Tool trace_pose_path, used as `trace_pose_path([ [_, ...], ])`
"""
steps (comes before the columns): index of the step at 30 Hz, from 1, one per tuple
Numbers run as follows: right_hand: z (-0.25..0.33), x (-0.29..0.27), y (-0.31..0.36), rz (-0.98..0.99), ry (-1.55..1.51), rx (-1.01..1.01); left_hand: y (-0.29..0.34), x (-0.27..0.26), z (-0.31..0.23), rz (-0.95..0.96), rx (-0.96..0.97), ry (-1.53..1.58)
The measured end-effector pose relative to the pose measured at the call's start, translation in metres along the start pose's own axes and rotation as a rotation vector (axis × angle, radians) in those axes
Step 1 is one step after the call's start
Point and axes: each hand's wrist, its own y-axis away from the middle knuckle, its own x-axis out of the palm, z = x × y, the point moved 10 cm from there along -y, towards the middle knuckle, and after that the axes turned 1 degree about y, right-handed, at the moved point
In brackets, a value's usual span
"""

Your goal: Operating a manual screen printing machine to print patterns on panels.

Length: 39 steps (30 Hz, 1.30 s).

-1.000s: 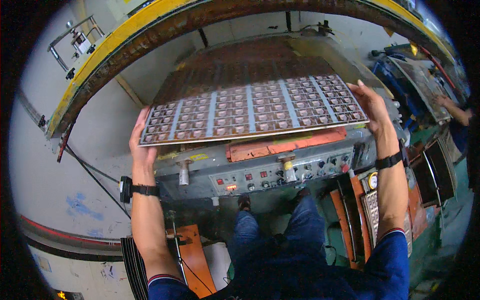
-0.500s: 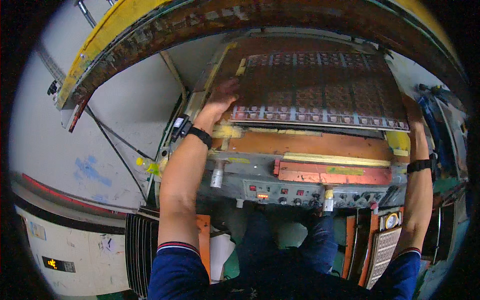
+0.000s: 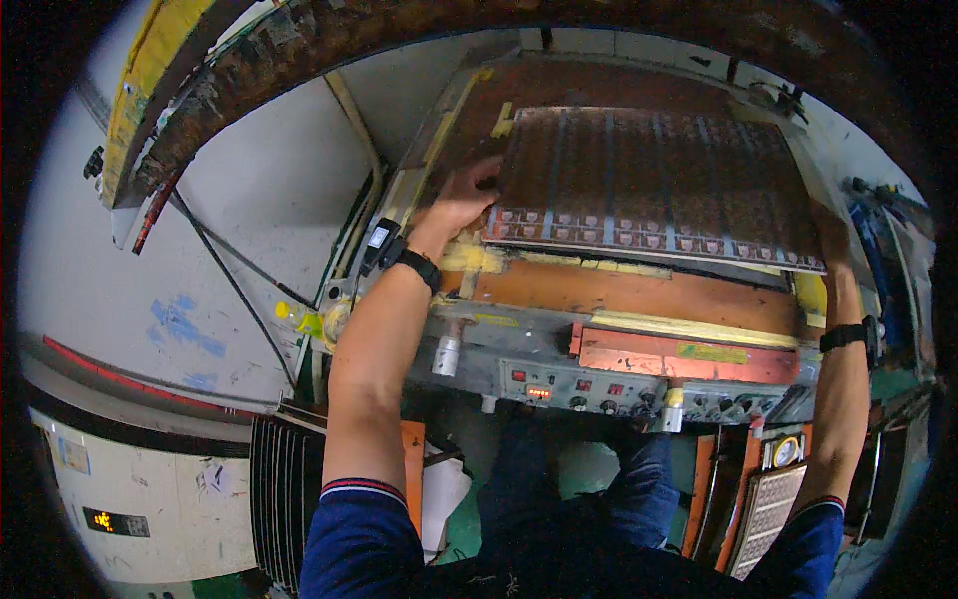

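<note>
A flat circuit board panel, brownish with rows of small repeated pale units and bluish stripes, lies over the machine's copper-brown bed. Its front edge shows a thin gap of shadow beneath. My left hand is at the panel's left edge near the front corner, fingers curled at the rim. Along the right edge, my right hand holds the panel near its front corner; shadow hides most of those fingers. Yellow tape marks the bed beside the left corner. Both wrists wear black bands.
A heavy yellow-edged frame arches overhead. In front of the bed are a reddish bar, a grey control panel with knobs and a lit display, and metal knobs. Lower right, a rack holds boards. A pale cabinet stands lower left.
The machine and panel have shifted slightly right and down in the picture. The overhead frame sits higher, showing more of the bed's far part. Both hands stay at the panel's edges.
</note>
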Motion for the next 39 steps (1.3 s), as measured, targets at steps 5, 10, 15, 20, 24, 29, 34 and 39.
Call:
trace_pose_path([
  [5,-0.002,0.009,0.003,0.044,-0.359,0.066,0.0,-0.001,0.013,-0.028,-0.085,-0.026],
  [10,-0.002,0.017,0.011,0.051,-0.711,0.195,-0.002,-0.001,0.01,-0.014,-0.032,-0.108],
  [15,0.0,0.019,0.015,0.054,-0.712,0.227,0.0,-0.001,0.006,-0.02,0.0,-0.094],
  [20,0.003,0.019,0.018,0.053,-0.701,0.236,0.005,-0.003,-0.004,-0.048,0.06,-0.066],
  [24,0.01,0.019,0.022,0.051,-0.701,0.237,0.002,-0.002,-0.001,-0.023,0.078,-0.059],
  [29,0.021,0.019,0.026,0.068,-0.707,0.275,0.0,-0.004,0.014,-0.058,-0.001,-0.116],
  [34,0.036,0.009,0.027,0.063,-0.382,0.176,0.004,-0.004,0.002,-0.056,0.071,-0.193],
  [39,0.031,0.018,0.039,0.028,-0.599,0.259,0.005,-0.003,-0.002,-0.064,0.086,-0.181],
])
